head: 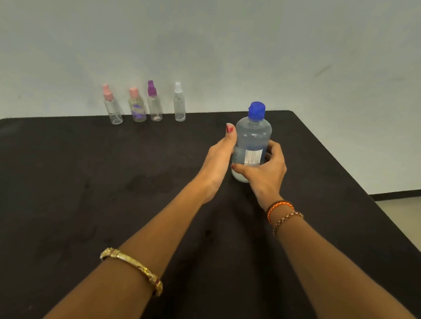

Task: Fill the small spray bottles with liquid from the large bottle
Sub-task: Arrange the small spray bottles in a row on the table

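Observation:
A large clear bottle (253, 135) with a blue cap stands upright on the black table (79, 188), right of centre. My right hand (267, 174) wraps around its lower body from the right. My left hand (218, 159) presses against its left side, thumb up along the bottle. Several small clear spray bottles stand in a row at the table's far edge: one with a pink sprayer (112, 109), one with a pink cap (136, 106), one with a purple sprayer (154, 103) and one with a white sprayer (179, 103). All their caps are on.
A pale wall rises right behind the row of small bottles. The table's right edge runs diagonally, with light floor (408, 208) beyond it. Bracelets sit on both wrists.

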